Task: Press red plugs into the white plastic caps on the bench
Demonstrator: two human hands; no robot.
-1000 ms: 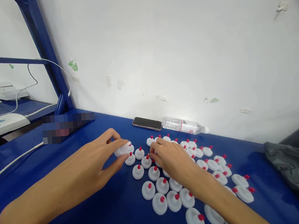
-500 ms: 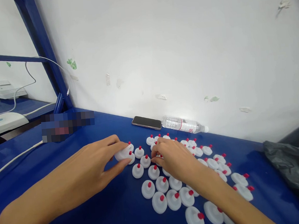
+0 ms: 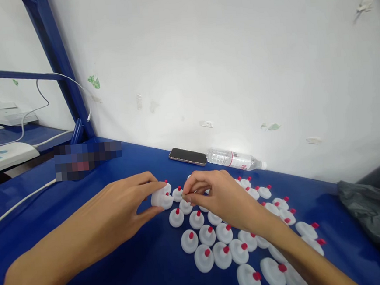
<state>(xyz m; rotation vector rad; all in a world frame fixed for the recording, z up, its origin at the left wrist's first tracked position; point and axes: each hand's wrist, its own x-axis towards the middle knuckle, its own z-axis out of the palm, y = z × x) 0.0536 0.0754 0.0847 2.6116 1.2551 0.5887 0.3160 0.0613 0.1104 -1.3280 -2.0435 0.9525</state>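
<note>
My left hand (image 3: 132,202) is closed by thumb and fingers around the rim of a white nozzle cap (image 3: 157,199). The cap is tilted on its side, its spout facing right, and no red tip shows on it. My right hand (image 3: 219,197) is pinched just right of that spout; whatever its fingertips hold is hidden. Below and around both hands, several white nozzle caps with red tips (image 3: 196,220) stand on the blue table (image 3: 127,261), spouts up. My right hand and forearm cover some of them.
A phone (image 3: 187,156) and a clear plastic bottle (image 3: 235,158) lie along the white wall (image 3: 203,62). On the right sits a dark plastic bag (image 3: 362,208) with red pieces inside. A blue metal post (image 3: 56,52), white cables and a power strip (image 3: 10,156) are at left.
My right hand has lifted from among the standing caps and moved left, close to the held cap's spout. My left hand keeps the cap, its spout now turned more to the right.
</note>
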